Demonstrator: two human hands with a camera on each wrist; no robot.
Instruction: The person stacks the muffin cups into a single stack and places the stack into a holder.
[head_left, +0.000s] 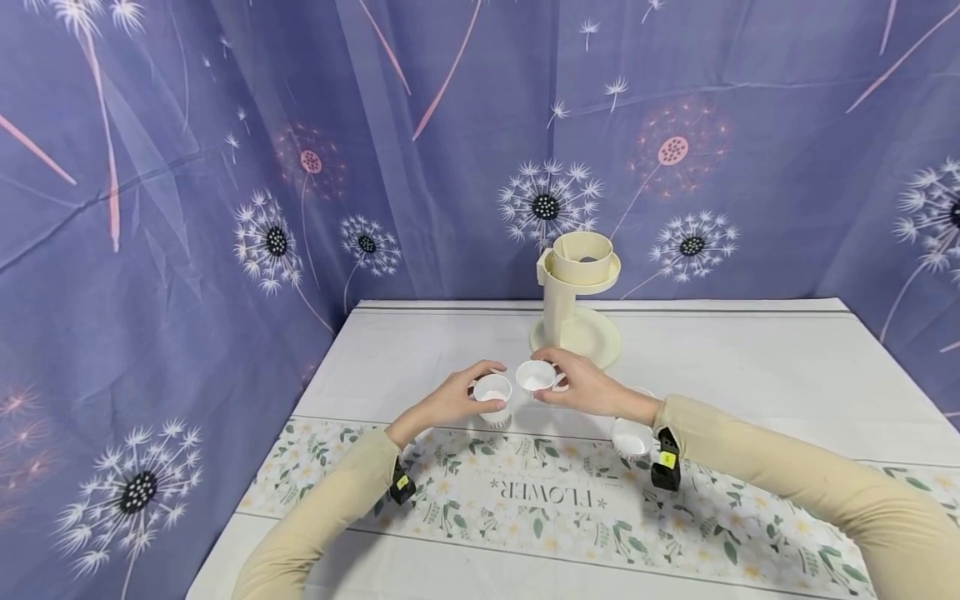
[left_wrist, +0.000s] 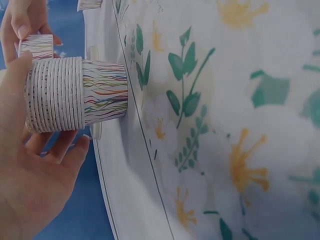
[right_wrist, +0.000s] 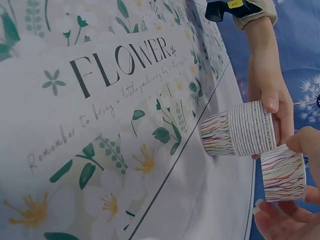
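A stack of nested paper cups [left_wrist: 105, 95], white with thin multicoloured wavy lines, stands upright over the white part of the tablecloth. My left hand [head_left: 453, 396] grips its upper rims, thumb on one side and fingers round the other. Just to the right, my right hand [head_left: 585, 383] pinches a single paper cup [right_wrist: 282, 175] of the same pattern, mouth up, between thumb and fingers. A small paper handle [head_left: 559, 381] sticks out from that cup toward the right palm. The single cup is beside the stack's top, at about the height of its rims.
Behind the right hand stands a cream holder [head_left: 557, 308] with a round base and a raised ring carrying a short cylinder [head_left: 582, 260]. More white cups [head_left: 632, 437] are by the right wrist, partly hidden by the forearm. A purple dandelion curtain [head_left: 450, 167] hangs behind the table.
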